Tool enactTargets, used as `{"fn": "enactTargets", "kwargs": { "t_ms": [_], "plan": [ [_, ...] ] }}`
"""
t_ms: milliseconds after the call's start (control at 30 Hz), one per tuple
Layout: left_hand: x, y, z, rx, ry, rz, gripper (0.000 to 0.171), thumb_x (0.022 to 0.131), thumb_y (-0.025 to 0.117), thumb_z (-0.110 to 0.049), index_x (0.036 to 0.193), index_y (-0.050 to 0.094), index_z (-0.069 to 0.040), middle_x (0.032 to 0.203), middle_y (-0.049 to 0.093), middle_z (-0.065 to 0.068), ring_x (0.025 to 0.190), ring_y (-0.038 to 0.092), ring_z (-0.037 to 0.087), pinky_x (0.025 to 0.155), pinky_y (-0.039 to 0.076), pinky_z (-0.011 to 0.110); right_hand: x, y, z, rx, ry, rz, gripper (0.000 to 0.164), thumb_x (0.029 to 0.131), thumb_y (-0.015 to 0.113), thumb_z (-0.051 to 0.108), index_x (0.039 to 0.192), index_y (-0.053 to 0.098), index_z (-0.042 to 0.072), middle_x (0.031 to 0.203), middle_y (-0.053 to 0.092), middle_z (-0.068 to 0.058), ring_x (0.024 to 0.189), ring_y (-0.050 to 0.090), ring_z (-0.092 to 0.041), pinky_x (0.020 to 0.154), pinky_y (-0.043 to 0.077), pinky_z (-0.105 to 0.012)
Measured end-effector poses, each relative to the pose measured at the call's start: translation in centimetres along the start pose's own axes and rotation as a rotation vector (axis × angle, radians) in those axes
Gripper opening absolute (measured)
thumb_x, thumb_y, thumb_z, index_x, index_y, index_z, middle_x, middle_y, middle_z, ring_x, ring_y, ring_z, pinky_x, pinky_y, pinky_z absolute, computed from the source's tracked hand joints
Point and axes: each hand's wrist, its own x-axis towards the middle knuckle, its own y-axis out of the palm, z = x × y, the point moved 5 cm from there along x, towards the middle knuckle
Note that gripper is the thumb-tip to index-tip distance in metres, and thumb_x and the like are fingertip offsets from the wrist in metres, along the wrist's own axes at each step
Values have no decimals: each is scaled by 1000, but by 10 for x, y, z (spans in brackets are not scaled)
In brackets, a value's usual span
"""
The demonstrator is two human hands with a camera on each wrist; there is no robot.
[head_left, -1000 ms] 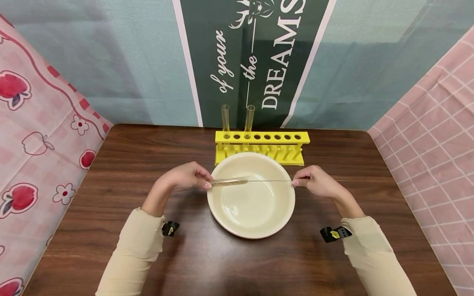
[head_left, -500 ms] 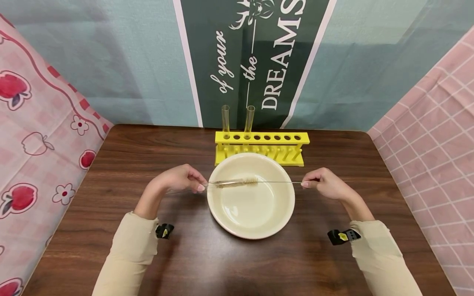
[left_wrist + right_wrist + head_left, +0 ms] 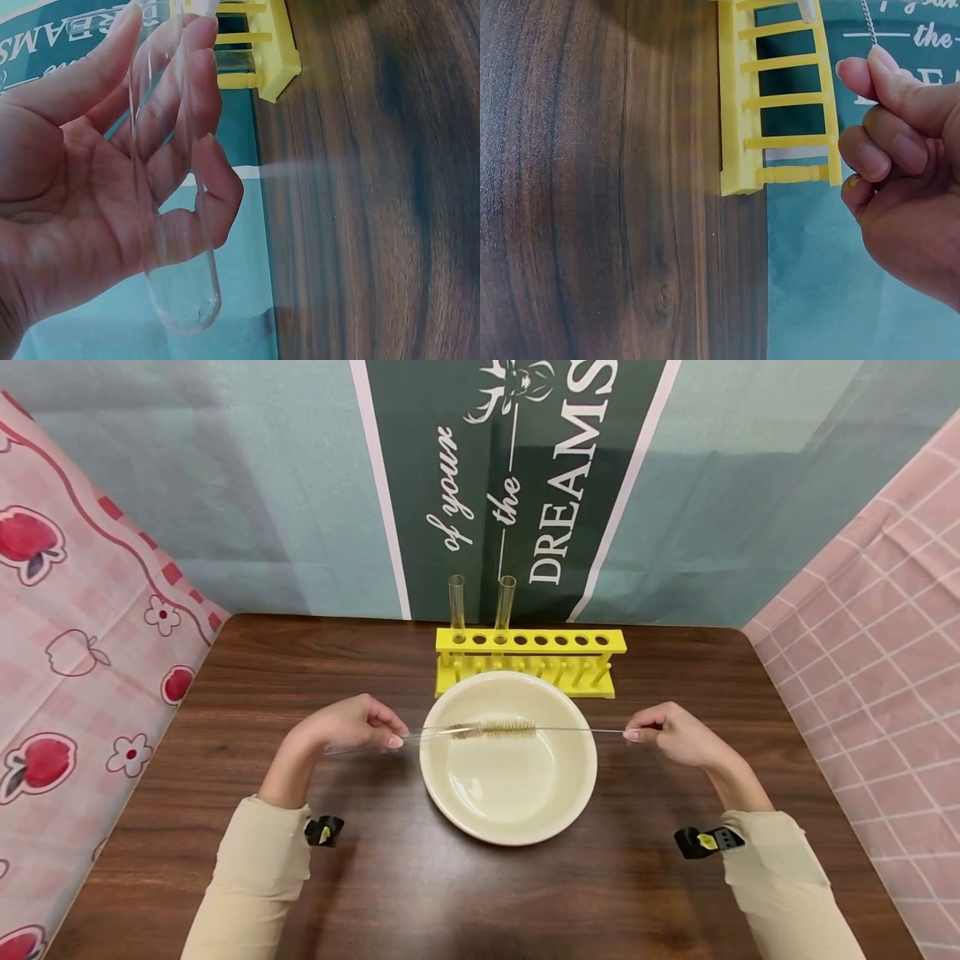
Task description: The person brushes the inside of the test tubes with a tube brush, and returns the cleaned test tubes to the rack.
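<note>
My left hand holds a clear glass test tube between thumb and fingers, its rounded end toward the wrist and its mouth over the basin. Between thumb and forefinger, my right hand pinches the twisted-wire handle of a test tube brush. The brush lies level, its bristles partly inside the tube and partly out past the mouth. Below both is a cream basin; the hands are to either side of it.
A yellow test tube rack stands behind the basin, near the table's back edge. Two test tubes stand upright in its left part, one of them a tall clear tube. The dark wooden table meets cloth-covered walls at the back and sides.
The hands have moved apart, left hand leftward and right hand rightward. More of the brush's bristles now show outside the tube's mouth. The basin and rack stay in place.
</note>
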Motion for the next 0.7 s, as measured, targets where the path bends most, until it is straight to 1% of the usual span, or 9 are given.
{"fn": "enactTargets", "kwargs": {
  "t_ms": [67,200,367,700],
  "plan": [
    [-1,0,1,-2,0,2,22,84,65,-9,99,65,7,81,65,4,72,58,14,75,47,40,0,0,-1,3,-11,-1,18,86,58,-2,73,66,9,72,59,3,62,48,-8,57,42,-27],
    [-3,-2,3,-14,-19,0,22,84,65,-8,99,65,7,83,65,4,74,58,13,76,47,39,-2,-1,-1,16,-23,-1,18,85,58,-4,74,66,8,72,61,4,63,50,-7,57,44,-26],
    [-4,-3,5,-25,-30,-4,23,83,65,-8,100,64,7,86,66,6,77,58,14,79,46,44,-3,-2,-2,35,-30,5,17,86,57,-2,76,67,8,74,62,4,65,53,-7,58,44,-26],
    [-5,-5,7,-14,-33,-14,23,81,68,-8,100,66,5,89,66,7,79,57,13,79,46,42,-7,-4,-5,72,-50,17,17,86,57,-3,77,67,6,73,62,5,66,54,-6,59,45,-26]
  ]
}}
